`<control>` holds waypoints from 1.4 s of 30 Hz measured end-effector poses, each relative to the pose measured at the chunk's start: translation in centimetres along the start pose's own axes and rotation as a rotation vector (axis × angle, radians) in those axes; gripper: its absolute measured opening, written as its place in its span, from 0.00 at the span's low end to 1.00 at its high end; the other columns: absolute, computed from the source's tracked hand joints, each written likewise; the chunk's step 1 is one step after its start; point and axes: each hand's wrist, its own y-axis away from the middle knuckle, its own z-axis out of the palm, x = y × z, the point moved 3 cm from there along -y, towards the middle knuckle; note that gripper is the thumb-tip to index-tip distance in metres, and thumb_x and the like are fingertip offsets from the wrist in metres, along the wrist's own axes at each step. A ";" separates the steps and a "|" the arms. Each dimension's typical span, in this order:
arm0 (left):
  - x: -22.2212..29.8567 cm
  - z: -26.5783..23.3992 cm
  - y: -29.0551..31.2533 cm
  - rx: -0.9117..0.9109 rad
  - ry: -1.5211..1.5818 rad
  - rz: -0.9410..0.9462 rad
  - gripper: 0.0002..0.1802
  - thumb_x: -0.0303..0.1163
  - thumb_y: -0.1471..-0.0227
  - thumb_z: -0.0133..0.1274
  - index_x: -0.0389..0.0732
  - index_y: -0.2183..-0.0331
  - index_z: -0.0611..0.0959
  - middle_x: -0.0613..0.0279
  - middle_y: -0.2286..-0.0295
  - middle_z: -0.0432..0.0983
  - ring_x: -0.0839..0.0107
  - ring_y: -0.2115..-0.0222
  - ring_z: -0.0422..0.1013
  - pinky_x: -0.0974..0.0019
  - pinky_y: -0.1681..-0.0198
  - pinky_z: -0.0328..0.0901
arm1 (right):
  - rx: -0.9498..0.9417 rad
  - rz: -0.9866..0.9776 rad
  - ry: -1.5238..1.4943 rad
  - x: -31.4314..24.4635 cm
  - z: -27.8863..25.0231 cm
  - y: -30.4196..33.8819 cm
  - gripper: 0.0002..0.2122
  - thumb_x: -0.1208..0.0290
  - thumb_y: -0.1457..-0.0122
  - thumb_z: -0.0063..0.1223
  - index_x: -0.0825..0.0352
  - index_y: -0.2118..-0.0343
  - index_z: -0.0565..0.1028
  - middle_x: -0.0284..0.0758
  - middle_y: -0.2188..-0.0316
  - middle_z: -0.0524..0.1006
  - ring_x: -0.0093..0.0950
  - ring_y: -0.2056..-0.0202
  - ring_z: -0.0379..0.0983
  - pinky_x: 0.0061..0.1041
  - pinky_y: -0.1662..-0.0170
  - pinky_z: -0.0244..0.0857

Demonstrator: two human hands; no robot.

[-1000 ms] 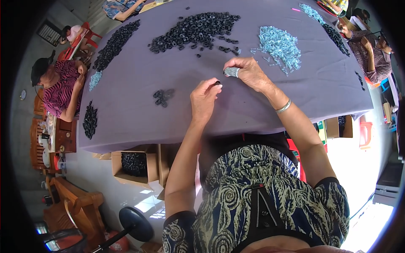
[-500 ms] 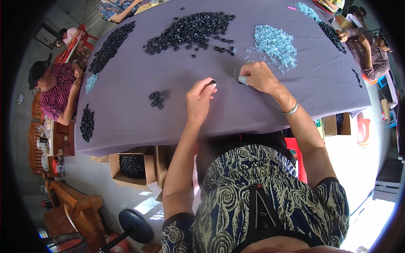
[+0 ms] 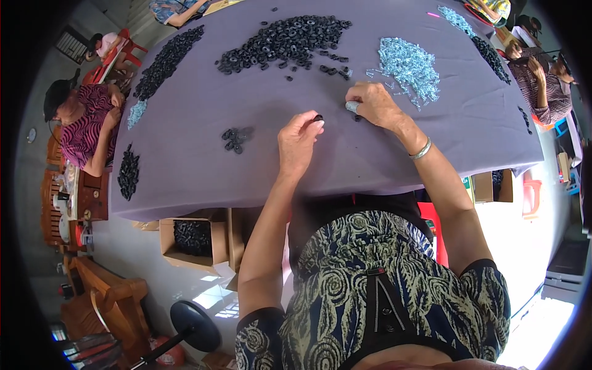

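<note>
We have a black piece (image 3: 318, 118) fingertip-pinched in our left hand (image 3: 297, 145) over the worktop (image 3: 197, 98), likely for control; right hand (image 3: 377, 106) curled, contents unclear, near pale coils (image 3: 409, 68) piled far right, presumably for reach.

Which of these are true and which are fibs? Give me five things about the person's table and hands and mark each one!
1. The left hand pinches a small black piece. True.
2. A bracelet circles the left wrist. False: the bracelet is on the right wrist.
3. The shiny pale heap lies right of the big black heap. True.
4. The tablecloth is bright yellow. False: the tablecloth is greyish purple.
5. The open cardboard box on the left holds black bits. True.
</note>
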 end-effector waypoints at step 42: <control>-0.2 -0.4 -0.5 0.056 0.186 0.015 0.10 0.25 0.47 0.56 0.36 0.60 0.82 0.64 0.68 0.77 0.76 0.70 0.73 0.72 0.69 0.70 | -0.062 0.001 -0.238 -0.6 -3.7 2.2 0.06 0.77 0.48 0.54 0.68 0.66 0.78 0.40 0.71 0.78 0.33 0.70 0.75 0.29 0.64 0.68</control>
